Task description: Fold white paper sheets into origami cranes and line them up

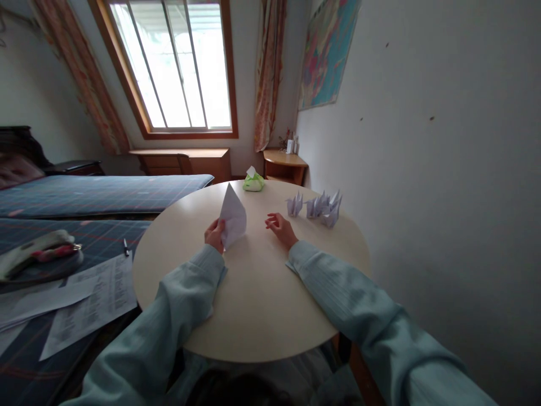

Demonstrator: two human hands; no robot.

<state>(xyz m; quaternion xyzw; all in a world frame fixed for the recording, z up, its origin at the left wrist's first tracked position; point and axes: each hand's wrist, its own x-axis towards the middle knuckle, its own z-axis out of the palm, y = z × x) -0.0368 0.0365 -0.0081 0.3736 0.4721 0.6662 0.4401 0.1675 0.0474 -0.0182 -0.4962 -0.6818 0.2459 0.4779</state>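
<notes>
My left hand (215,234) grips a white folded sheet of paper (234,217) by its left edge, thumb and fingers closed on it. The paper stands upright above the table, its pointed corner up. To the right, my right hand (279,226) hovers over or rests on the tabletop, I cannot tell which; its fingers are apart and hold nothing. Just beyond it, several folded white paper cranes (316,206) stand in a loose row at the table's right side.
The round cream table (257,316) is in front of me. A green tissue pack (253,181) sits at its far edge. Left, a bed (105,194) carries printed sheets (97,304), a pen (125,247) and a bag-like pouch (42,251). A white wall (443,186) borders the right.
</notes>
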